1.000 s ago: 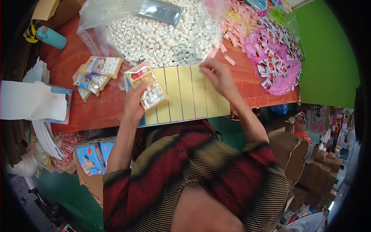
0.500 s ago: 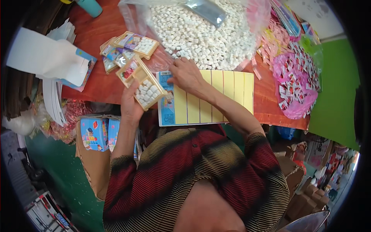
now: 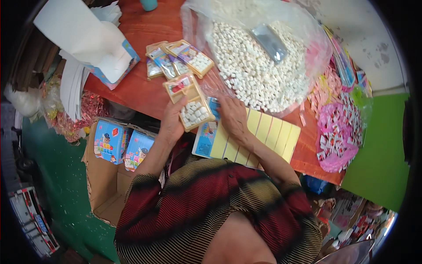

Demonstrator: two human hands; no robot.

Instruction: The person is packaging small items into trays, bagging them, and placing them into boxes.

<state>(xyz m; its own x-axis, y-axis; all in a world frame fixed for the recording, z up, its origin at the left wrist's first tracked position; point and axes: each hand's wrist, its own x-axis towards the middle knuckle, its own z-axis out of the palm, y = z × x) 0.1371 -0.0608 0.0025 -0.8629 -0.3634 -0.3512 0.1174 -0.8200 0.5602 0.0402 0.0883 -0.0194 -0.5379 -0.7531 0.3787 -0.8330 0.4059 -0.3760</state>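
Observation:
In my left hand (image 3: 172,121) is a cream plastic tray (image 3: 196,102) with compartments. White cubes lie in its lower compartment and a small red packet (image 3: 179,85) in its upper end. My right hand (image 3: 235,118) lies over the blue strip at the left end of a yellow lined sheet (image 3: 263,134). Its fingers are curled together, and whatever they pinch is hidden. Beyond that hand, a clear plastic bag (image 3: 193,20) spreads under a large heap of white cubes (image 3: 246,66). Several filled trays (image 3: 193,58) overlap just past the held one.
A grey clear scoop (image 3: 269,43) rests on the heap. At right are a pink bag of small packets (image 3: 336,136) and pink strips (image 3: 325,88). An opened box (image 3: 112,72) stands at left on the red table (image 3: 140,99); below is a carton (image 3: 103,189) holding blue boxes (image 3: 110,141).
The view has turned, shifting the table's contents right and down in the picture. My right hand has drawn slightly toward me over the sheet's blue strip. My left hand keeps hold of the tray.

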